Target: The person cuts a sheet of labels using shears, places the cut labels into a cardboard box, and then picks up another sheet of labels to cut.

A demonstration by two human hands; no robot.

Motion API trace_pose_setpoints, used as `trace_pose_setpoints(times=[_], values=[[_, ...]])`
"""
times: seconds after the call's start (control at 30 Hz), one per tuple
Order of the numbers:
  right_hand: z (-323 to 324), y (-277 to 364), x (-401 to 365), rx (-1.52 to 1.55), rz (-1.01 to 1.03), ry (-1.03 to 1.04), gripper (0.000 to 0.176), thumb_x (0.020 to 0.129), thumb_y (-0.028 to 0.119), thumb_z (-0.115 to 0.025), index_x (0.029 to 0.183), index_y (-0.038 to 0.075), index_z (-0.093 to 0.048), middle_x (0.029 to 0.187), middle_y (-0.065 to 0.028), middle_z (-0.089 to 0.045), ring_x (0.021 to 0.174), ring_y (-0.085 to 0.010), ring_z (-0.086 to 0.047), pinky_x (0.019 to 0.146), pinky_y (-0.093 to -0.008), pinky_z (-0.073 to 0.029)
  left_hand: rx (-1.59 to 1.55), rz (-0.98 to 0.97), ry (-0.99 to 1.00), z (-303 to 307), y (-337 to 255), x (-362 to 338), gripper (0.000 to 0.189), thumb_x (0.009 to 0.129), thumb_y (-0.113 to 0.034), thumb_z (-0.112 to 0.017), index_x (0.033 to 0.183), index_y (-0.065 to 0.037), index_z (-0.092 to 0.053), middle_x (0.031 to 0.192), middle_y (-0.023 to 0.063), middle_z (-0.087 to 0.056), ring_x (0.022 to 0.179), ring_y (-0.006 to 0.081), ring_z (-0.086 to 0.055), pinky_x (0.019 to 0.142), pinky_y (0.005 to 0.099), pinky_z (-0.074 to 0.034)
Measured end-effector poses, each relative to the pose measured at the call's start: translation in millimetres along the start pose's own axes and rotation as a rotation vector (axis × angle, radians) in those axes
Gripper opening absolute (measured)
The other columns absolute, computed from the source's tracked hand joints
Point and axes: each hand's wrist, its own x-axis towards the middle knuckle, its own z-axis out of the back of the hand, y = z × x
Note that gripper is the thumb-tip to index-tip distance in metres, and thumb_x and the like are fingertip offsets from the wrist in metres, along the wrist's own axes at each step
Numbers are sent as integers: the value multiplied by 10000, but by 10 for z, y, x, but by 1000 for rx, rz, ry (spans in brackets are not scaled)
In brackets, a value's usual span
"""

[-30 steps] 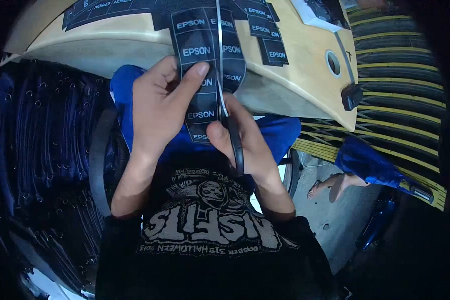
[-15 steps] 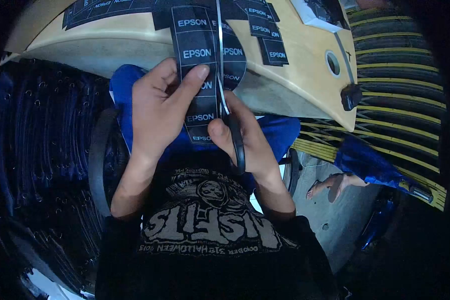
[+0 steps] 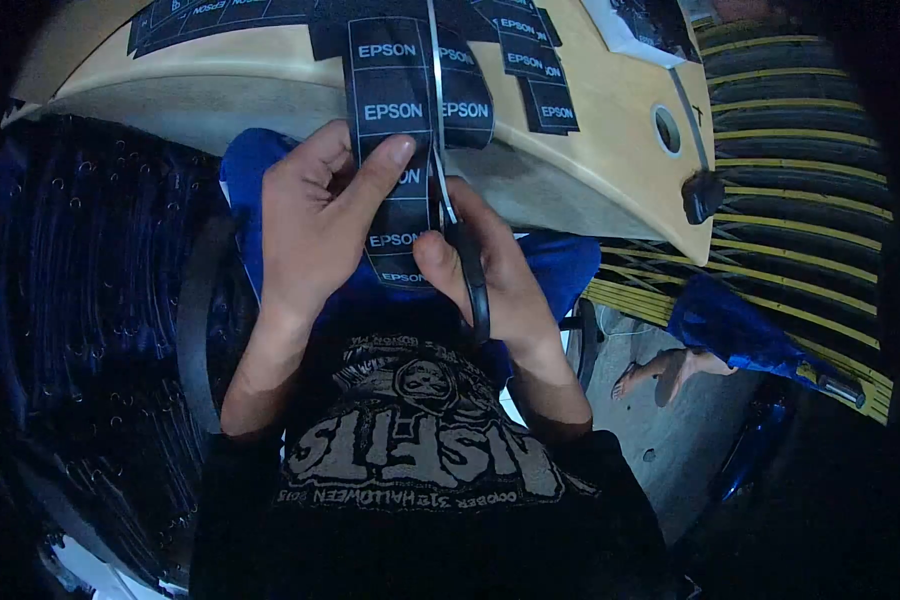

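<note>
Head view: EPSON sheet [image 3: 392,110] pinched in left hand [image 3: 310,230] grip, scissors [image 3: 475,285] (clamped in right hand [image 3: 515,305]) alongside.

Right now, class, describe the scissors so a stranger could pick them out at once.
Find the pale wooden table at the top. Below its edge, the right hand holds the scissors, cutting up a dark sheet of EPSON labels. Nothing else nearby has a thin, shiny blade.

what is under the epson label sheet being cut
The label sheet overlaps the wooden table up top. Lower down, the left hand grips it, thumb on top, fingers hidden beneath. The right hand holds scissors cutting it. Blue cloth shows below.
</note>
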Motion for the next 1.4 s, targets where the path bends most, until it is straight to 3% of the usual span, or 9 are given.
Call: trace_pose_setpoints(times=[0.2,0.27,0.3,0.4,0.7,0.93,1.03,1.1,1.4], values=[[-19,-39,5,55,39,-32,508,811,283,-683,1141,-32,-461,913,-48,-549,785,-89,-531,667,-203,-426,4,-13,10,4,11,11,145,874,-110,-596,895,33,-616,750,23,-636,660,23,-541,562,161,-419],[-12,-56,8,19,4,-21,534,811,315,-677,1153,-32,-461,927,-65,-552,812,-112,-538,695,-223,-430,-25,-3,0,-17,-2,8,148,873,-115,-598,895,30,-617,746,20,-635,655,19,-538,555,159,-414],[-4,-118,33,-122,132,-69,565,802,364,-674,1155,-27,-470,939,-86,-556,846,-138,-540,727,-259,-434,11,-5,-5,-17,-19,-11,152,872,-121,-601,894,28,-617,737,13,-629,643,11,-525,541,156,-400],[-26,-71,27,-86,97,-82,587,793,407,-670,1147,-22,-480,945,-98,-558,871,-153,-536,740,-280,-432,31,-18,27,6,47,-6,152,870,-122,-604,895,28,-619,731,8,-625,634,5,-516,533,154,-391],[-19,-77,42,-61,93,-60,512,800,315,-683,1122,-26,-478,905,-74,-564,788,-122,-545,699,-248,-437,-17,2,-17,-35,-6,-22,155,875,-125,-597,899,26,-621,722,-2,-615,638,11,-509,544,157,-390],[-43,-28,63,-92,143,-75,498,811,315,-673,1114,-29,-479,899,-65,-558,781,-112,-528,691,-241,-427,4,-16,36,9,30,-31,164,878,-124,-593,914,33,-621,743,-3,-613,649,14,-510,551,157,-390],[-43,2,65,33,51,-37,513,808,332,-673,1121,-26,-482,900,-65,-552,777,-114,-513,686,-241,-418,-61,19,15,-10,-3,-31,163,876,-124,-596,912,32,-622,735,-11,-609,644,9,-503,547,155,-382],[-31,-63,88,-116,157,-54,527,806,337,-675,1135,-27,-482,906,-68,-553,785,-115,-514,690,-241,-423,-52,-6,-3,-15,-3,-36,157,876,-119,-595,916,31,-620,726,-18,-604,639,8,-500,547,152,-379],[-68,-21,99,-38,136,-78,543,797,344,-682,1138,-31,-486,909,-63,-555,783,-105,-516,675,-223,-418,10,-22,30,31,-7,-56,146,866,-103,-602,924,29,-623,734,-5,-605,649,11,-501,550,150,-381]])
